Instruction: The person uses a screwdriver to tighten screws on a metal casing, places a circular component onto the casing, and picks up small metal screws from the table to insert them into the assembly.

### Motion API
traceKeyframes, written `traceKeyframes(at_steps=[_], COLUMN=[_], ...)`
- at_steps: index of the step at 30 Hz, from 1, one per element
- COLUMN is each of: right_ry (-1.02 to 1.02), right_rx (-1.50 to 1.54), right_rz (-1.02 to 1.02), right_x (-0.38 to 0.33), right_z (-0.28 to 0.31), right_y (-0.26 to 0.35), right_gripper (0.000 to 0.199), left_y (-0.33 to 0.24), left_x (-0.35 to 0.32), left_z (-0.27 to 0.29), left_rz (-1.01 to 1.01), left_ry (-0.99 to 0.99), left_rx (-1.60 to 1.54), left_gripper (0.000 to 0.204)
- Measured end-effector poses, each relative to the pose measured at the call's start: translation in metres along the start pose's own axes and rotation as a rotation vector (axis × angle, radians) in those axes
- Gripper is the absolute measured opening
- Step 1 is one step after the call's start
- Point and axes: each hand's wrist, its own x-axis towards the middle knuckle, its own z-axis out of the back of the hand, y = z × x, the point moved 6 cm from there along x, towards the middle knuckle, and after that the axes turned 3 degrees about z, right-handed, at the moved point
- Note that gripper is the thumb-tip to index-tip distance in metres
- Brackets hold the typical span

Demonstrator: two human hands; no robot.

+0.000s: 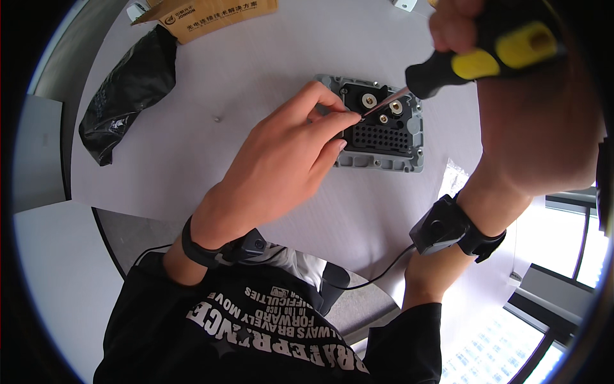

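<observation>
A screwdriver (440,72) with a black and yellow handle is gripped in my right hand (540,131). Its thin metal shaft slants down and left to the black insert of a grey metal connector housing (416,137). There, beside the tip, my left hand (272,153) pinches thumb and forefinger together; whatever may be between them is too small to make out. Round metal contacts and a grid of small holes mark the black insert (382,136). Part of the housing's left side is hidden behind my left fingers.
One small metal piece (217,119) lies on the pale table (256,70) to the left. Farther left is a black plastic bag (131,93), near an open cardboard box (217,18). A clear plastic bag (454,178) lies by my right wrist. Cables run from both wristbands.
</observation>
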Motion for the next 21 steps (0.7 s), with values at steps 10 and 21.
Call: traceKeyframes(at_steps=[10,21], right_ry=[0.013,0.028], right_rx=[-0.386,-0.290], right_rz=[0.113,0.007], right_x=[0.007,0.012], right_z=[-0.026,-0.024], right_y=[0.014,0.030], right_gripper=[0.044,0.054], left_y=[-0.016,-0.036], left_x=[0.023,0.051], left_z=[0.034,0.029], left_rz=[-0.054,-0.046], left_ry=[-0.186,-0.224], left_rx=[-0.171,-0.437], left_gripper=[0.041,0.028])
